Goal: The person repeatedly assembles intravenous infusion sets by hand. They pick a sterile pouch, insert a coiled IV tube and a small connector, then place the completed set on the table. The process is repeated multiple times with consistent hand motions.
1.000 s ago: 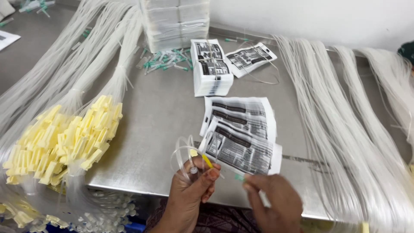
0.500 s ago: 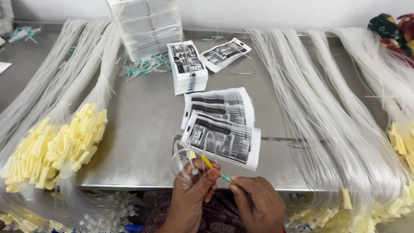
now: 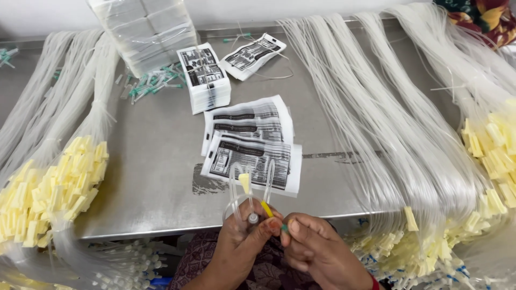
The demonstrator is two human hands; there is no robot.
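At the table's near edge my left hand [image 3: 242,241] grips a coiled clear plastic tube [image 3: 236,198] that has a pale yellow connector [image 3: 244,181] sticking up and a yellow piece [image 3: 267,208] by my thumb. My right hand [image 3: 314,252] is closed beside it, pinching a small green tip [image 3: 285,227] at the tube's end. Just beyond my hands lie two flat printed white pouches [image 3: 252,158], fanned on the metal table [image 3: 156,161].
Long bundles of clear tubes with yellow ends lie on the left [image 3: 54,182] and the right [image 3: 430,134]. A stack of printed pouches [image 3: 204,75], a single pouch [image 3: 252,53], loose green caps [image 3: 153,86] and a wrapped pack [image 3: 145,32] sit at the back.
The view has tilted and shifted; the coiled tube has been turned in my left hand so the pale yellow connector now stands up, and my right hand has closed in on the green tip.
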